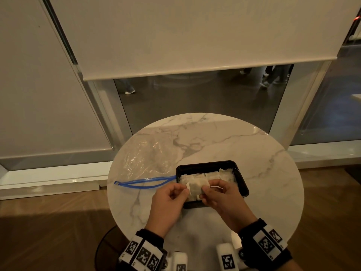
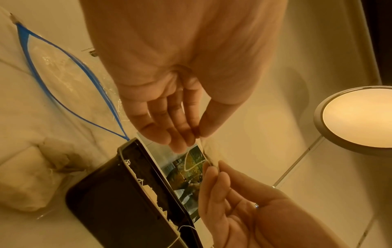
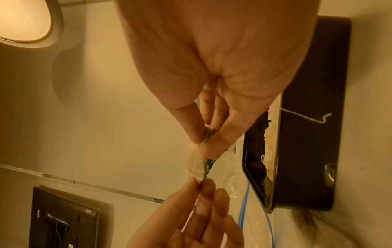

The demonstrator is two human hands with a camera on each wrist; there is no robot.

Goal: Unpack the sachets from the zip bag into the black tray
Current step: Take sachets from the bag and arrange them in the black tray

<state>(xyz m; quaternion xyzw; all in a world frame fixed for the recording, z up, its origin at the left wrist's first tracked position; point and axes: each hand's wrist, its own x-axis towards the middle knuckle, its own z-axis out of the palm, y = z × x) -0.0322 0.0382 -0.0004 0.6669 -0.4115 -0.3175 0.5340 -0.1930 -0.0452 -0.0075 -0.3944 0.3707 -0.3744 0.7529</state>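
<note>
- The round white marble worktop (image 1: 214, 137) carries the clear zip bag with a blue seal (image 1: 144, 159) near its left edge, mouth open.
- The black rectangular plastic tray (image 1: 207, 165), mid-worktop, already holds a back row of sachets.
- One pale paper sachet (image 1: 196, 188) hangs over the tray's near side, pinched at its ends by the left hand (image 1: 168, 200) and the right hand (image 1: 224, 198); best lowered flat beside that row, its loose string tucked inside.

Black tray (image 1: 242, 184); blue-zipped bag (image 1: 144, 180); seemingly whitish sachets (image 1: 207, 176).

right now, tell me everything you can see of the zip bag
The clear plastic zip bag with a blue zipper strip lies crumpled and flat on the round white marble table, left of the black plastic tray. Its mouth gapes open toward the person, one zipper end reaching the tray. It looks empty; neither hand touches it.
</note>
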